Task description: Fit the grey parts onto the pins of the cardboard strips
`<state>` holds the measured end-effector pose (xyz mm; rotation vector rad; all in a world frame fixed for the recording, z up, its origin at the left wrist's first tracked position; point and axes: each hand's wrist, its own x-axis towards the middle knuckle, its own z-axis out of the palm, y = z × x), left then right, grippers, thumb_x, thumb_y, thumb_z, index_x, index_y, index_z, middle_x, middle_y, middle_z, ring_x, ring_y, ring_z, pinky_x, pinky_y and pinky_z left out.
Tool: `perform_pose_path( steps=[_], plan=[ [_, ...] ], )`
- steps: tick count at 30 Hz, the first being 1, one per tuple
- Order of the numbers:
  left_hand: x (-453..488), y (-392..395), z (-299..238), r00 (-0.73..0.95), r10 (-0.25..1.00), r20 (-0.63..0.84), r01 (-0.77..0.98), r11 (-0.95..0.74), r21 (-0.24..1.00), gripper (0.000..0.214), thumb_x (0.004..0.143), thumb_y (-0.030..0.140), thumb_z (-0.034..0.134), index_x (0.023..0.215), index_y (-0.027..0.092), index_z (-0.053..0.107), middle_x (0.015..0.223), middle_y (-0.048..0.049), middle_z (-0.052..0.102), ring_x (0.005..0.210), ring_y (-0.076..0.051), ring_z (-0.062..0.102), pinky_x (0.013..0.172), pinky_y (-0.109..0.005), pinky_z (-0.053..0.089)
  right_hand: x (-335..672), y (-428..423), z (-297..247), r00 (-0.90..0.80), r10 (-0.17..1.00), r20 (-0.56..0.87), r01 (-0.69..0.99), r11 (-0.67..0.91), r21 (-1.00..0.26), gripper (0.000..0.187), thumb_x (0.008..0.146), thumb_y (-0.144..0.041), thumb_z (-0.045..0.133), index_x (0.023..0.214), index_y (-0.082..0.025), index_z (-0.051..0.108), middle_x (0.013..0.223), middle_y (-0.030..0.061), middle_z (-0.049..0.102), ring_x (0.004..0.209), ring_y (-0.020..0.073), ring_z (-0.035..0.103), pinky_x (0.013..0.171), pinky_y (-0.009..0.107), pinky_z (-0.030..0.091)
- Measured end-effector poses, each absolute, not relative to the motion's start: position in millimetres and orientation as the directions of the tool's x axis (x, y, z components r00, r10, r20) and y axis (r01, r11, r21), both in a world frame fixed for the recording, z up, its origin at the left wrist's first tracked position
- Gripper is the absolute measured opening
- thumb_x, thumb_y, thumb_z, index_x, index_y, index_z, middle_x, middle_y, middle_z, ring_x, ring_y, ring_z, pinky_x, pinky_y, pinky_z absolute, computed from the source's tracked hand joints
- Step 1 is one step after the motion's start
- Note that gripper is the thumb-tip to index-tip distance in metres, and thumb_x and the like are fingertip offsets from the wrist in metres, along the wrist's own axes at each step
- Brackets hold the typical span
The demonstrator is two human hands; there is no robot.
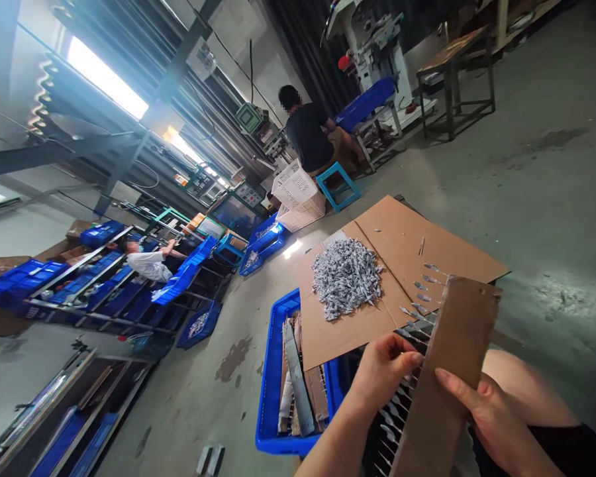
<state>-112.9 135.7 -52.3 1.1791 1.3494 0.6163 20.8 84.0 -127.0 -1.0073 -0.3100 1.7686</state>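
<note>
A long brown cardboard strip [449,358] stands tilted in front of me, with a row of small grey leaf-shaped metal pieces [390,424] on thin stems along its left edge. My right hand [491,411] grips the strip from the right, thumb flat on its face. At the left edge my left hand [385,371] pinches with thumb and fingertips near one of the stems; the piece itself is mostly hidden by the fingers. Beyond the hands, a pile of small grey metal pieces [346,278] lies on a flat cardboard sheet [422,238].
A blue crate [265,404] holding several cardboard strips stands left of the sheet. Farther back are white baskets [298,192], a blue stool [338,185] and a seated person [308,132] at a machine. Another person [149,262] works by racks at the left.
</note>
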Motion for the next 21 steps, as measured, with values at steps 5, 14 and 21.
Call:
perform_pose_path(
  steps=[5, 14, 21],
  plan=[
    [-121, 131, -64, 0.224, 0.877, -0.425, 0.189, 0.389, 0.902, 0.040, 0.063, 0.048, 0.076, 0.067, 0.016, 0.053, 0.064, 0.0019, 0.053, 0.061, -0.010, 0.044, 0.062, -0.023, 0.035, 15, 79, -129, -0.169, 0.869, -0.466, -0.643, -0.456, -0.615, 0.028, 0.066, -0.039, 0.078, 0.089, -0.023, 0.075, 0.087, 0.0059, 0.081, 0.086, 0.0346, 0.072, 0.074, 0.040, 0.058],
    [-125, 126, -67, 0.208, 0.897, -0.391, 0.264, 0.333, 0.905, 0.039, 0.073, 0.052, 0.067, 0.071, 0.016, 0.052, 0.066, 0.0021, 0.051, 0.064, -0.011, 0.044, 0.066, -0.023, 0.036, 13, 77, -136, -0.244, 0.862, -0.445, -0.586, -0.496, -0.640, 0.032, 0.071, -0.048, 0.073, 0.089, -0.021, 0.076, 0.089, 0.0077, 0.080, 0.088, 0.0345, 0.072, 0.077, 0.042, 0.057],
    [-135, 132, -71, 0.250, 0.873, -0.419, 0.223, 0.369, 0.902, 0.040, 0.073, 0.054, 0.067, 0.072, 0.016, 0.055, 0.071, -0.0012, 0.061, 0.066, -0.013, 0.052, 0.069, -0.025, 0.041, 14, 77, -124, -0.248, 0.833, -0.495, -0.664, -0.518, -0.540, 0.029, 0.068, -0.045, 0.076, 0.081, -0.019, 0.076, 0.078, 0.0085, 0.080, 0.080, 0.0347, 0.073, 0.072, 0.039, 0.057]
  ],
)
